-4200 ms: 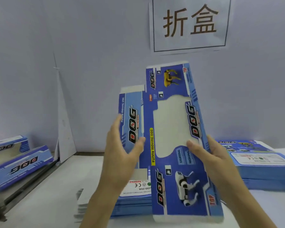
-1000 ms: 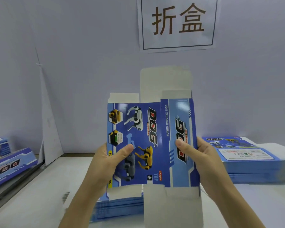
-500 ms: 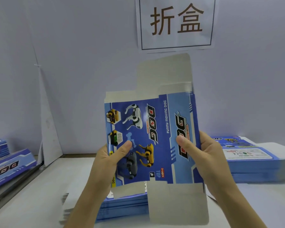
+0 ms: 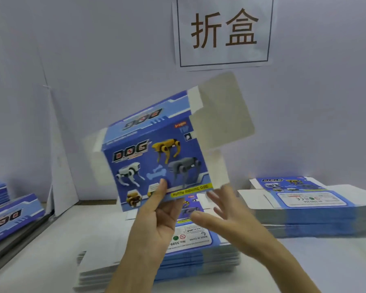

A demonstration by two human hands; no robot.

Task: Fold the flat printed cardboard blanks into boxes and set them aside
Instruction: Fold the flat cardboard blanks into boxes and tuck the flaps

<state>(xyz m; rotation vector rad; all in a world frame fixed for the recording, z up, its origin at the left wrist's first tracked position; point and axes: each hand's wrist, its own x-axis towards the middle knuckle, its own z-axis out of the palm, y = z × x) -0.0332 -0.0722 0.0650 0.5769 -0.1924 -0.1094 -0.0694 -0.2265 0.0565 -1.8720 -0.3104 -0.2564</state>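
Head view gives me the table (image 4: 40, 250) first, with one stack of flat blanks (image 4: 199, 256) near me and a second stack (image 4: 309, 214) off to the right; the box (image 4: 156, 161) hangs in the air above the near one. Half a second ago it stood upright between both hands, flaps up and down. Now it is swung onto its side and popped into a squared sleeve, so I judge the body formed and the ends still to close. It sits tilted, blue, with three toy dogs printed on the face toward me and a big grey flap (image 4: 222, 115) sticking out open at its upper right. The left hand (image 4: 156, 218) alone pinches the lower edge, thumb on the print. The right hand (image 4: 226, 216) has let go and hovers just beside the lower right corner, fingers spread, blurred, holding nothing.
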